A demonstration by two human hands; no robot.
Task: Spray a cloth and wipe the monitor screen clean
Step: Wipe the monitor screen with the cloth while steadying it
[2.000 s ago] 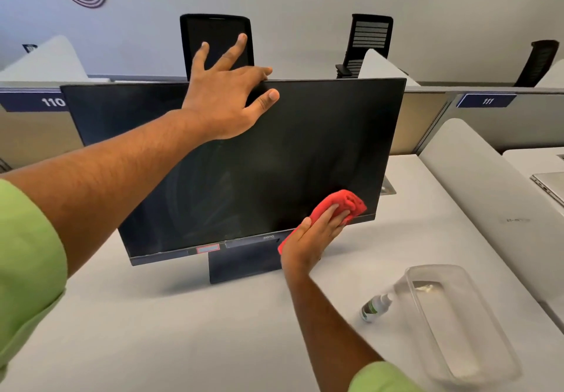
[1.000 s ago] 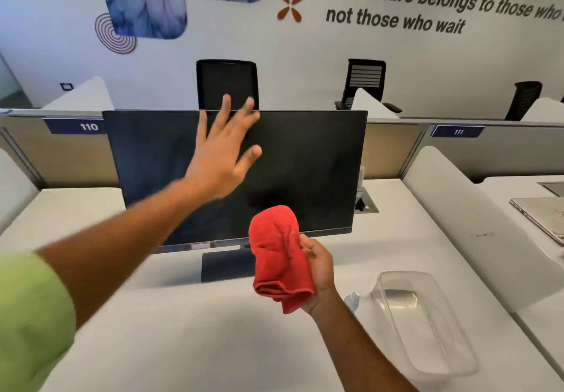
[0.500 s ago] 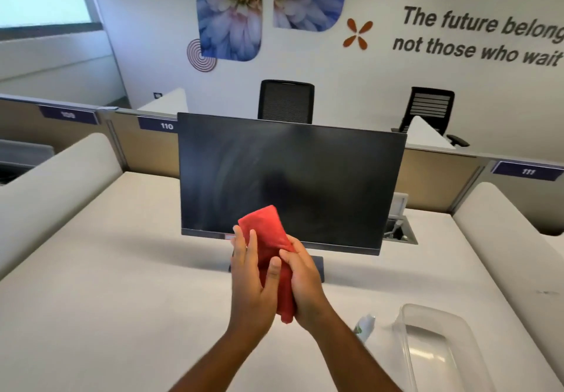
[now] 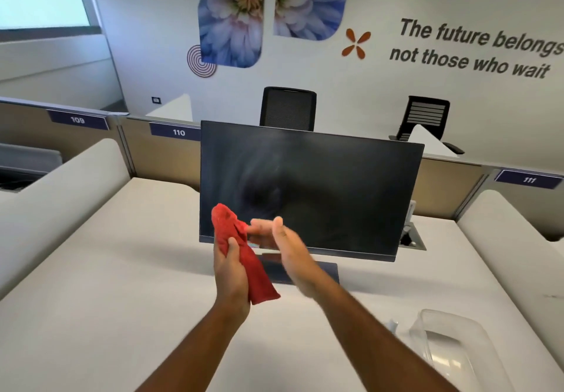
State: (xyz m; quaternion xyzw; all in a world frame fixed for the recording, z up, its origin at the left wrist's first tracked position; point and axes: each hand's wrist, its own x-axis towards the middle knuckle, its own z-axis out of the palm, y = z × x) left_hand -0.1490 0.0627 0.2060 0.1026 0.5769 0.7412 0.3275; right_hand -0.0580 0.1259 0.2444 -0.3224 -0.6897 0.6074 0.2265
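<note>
A black monitor (image 4: 320, 184) stands on the white desk (image 4: 91, 284), its dark screen showing faint swirl smears. In front of its lower left corner my left hand (image 4: 230, 272) grips a folded red cloth (image 4: 244, 257), thumb curled over it. My right hand (image 4: 288, 248) is beside the cloth with straight fingers, motion-blurred, its fingertips near the cloth's upper part. The top of a spray bottle (image 4: 393, 326) peeks out behind my right forearm, on the desk at the lower right.
A clear plastic tray (image 4: 451, 346) lies on the desk at the lower right. Padded white dividers (image 4: 61, 184) flank the desk on both sides. Behind the monitor run partition panels and two black office chairs (image 4: 288, 107).
The cloth has passed from my right hand to my left. My right hand has let go and opened beside it. The view has pulled back from the monitor.
</note>
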